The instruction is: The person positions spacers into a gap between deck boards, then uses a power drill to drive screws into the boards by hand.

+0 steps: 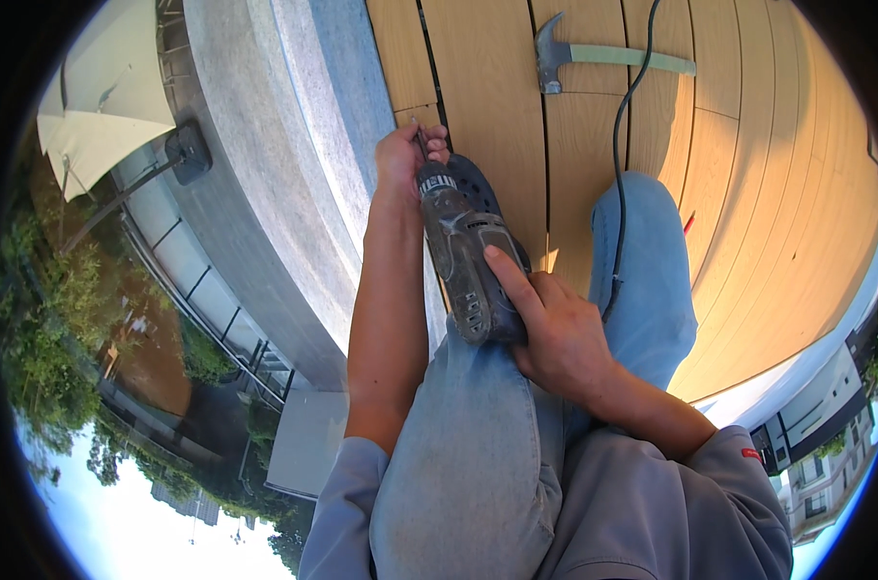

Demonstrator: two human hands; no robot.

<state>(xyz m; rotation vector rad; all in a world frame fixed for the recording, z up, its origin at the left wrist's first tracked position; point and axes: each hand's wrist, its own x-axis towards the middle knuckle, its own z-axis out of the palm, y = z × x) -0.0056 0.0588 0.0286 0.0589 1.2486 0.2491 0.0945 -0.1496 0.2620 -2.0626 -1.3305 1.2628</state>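
My left hand [400, 159] has its fingers closed around the thin bit [419, 135] at the nose of a dark, worn corded power drill [465, 251], over the wooden deck boards [487, 87] beside a gap. My right hand [565, 333] grips the drill's body, index finger lying along its housing. The drill angles away from me over my left leg, next to my dark perforated shoe [477, 181]. A claw hammer [613, 55] with a pale green handle lies on the boards to the right, crossed by a black cord [620, 135].
A grey concrete ledge [255, 164] runs along the left, with railing and greenery beyond. My bent right knee [642, 251] is on the right, near a small red object [689, 223]. A pale canopy [101, 77] and a building [811, 483] appear at the edges.
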